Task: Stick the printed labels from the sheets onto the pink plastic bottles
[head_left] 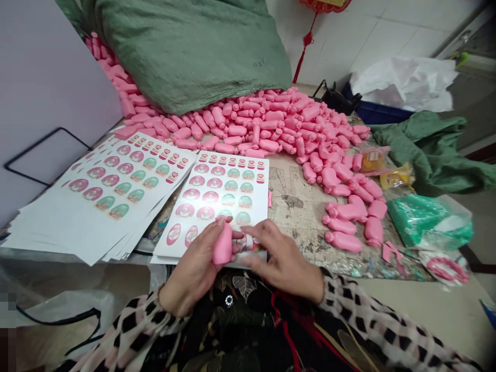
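The left hand [191,271] is clenched around a small, rounded pink plastic bottle [222,244], which stands upright in its palm with its narrow end up. The right hand [284,257] lies curled and relaxed just beside it, over the lower edge of a glossy white sticker sheet [211,204]; whether it pinches anything, I can't tell. The sheet carries rows of oval pink and green labels. To its left lies a fanned stack of matching sheets [104,194]. Beyond, a heap of identical pink bottles [267,124] spills across worn, printed paper [304,212] on the table, against a bulging woven green sack [182,51]. A crinkled green plastic packet [424,219] sits to the right.
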Demonstrator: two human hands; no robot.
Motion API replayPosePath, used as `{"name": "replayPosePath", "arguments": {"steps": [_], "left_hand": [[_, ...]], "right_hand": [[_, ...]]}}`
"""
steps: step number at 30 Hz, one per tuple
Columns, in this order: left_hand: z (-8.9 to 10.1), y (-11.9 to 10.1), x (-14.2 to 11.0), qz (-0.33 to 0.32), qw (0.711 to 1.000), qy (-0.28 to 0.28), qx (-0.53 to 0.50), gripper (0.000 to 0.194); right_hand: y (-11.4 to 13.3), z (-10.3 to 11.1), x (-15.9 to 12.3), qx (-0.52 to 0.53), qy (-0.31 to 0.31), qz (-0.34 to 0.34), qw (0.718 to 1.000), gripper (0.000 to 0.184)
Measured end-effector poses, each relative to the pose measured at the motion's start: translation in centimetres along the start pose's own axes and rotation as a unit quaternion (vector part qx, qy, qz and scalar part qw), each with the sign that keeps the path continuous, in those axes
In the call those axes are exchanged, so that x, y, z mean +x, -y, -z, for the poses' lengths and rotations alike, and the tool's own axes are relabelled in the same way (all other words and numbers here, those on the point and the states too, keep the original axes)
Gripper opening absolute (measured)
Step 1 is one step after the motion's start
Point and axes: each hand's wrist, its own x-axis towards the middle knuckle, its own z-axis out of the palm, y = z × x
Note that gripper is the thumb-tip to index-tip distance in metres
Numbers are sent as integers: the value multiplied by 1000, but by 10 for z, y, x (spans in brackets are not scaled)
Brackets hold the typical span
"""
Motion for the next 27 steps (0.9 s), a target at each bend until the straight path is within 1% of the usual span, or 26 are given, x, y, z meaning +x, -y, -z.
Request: {"name": "replayPosePath", "arguments": {"steps": [2, 3, 4, 5, 6, 7, 8, 9, 10, 11, 12, 15, 19, 24, 27], "left_hand": [[5, -5, 1, 0, 996, 5, 86, 40], [6, -6, 1, -17, 988, 9, 153, 37], [6, -7, 2, -47, 971, 14, 234, 32], [6, -6, 3, -86, 941, 19, 327, 24], [5, -4, 4, -131, 896, 24, 423, 16], [4, -2, 5, -175, 841, 30, 511, 12], [3, 1, 7, -213, 785, 36, 581, 13], [2, 5, 9, -239, 737, 41, 631, 16], [1, 8, 11, -254, 701, 45, 665, 18], [1, 11, 13, -261, 677, 46, 687, 21], [1, 14, 15, -262, 662, 45, 701, 24], [4, 19, 20, -255, 637, 41, 726, 35], [6, 20, 23, -252, 630, 43, 733, 46], [6, 20, 24, -254, 629, 51, 733, 49], [5, 19, 24, -253, 626, 55, 735, 50]], "right_hand": [[-19, 9, -3, -11, -40, -66, 997, 34], [-28, 12, -4, -20, -53, -86, 995, 31], [-36, 14, -6, -29, -56, -98, 993, 29], [-42, 15, -8, -39, -52, -103, 993, 26], [-47, 14, -9, -50, -43, -105, 992, 24], [-49, 12, -11, -63, -36, -108, 992, 22], [-50, 9, -12, -78, -33, -113, 990, 21], [-49, 6, -12, -94, -35, -120, 988, 21], [-48, 3, -12, -111, -40, -128, 985, 21], [-46, 0, -12, -128, -45, -135, 981, 21], [-44, -2, -11, -146, -49, -139, 978, 21], [-40, -5, -10, -201, -48, -135, 969, 22], [-38, -2, -9, -243, -24, -121, 962, 24], [-37, 2, -9, -233, -6, -112, 966, 23], [-39, 1, -11, -193, -8, -121, 974, 22]]}}
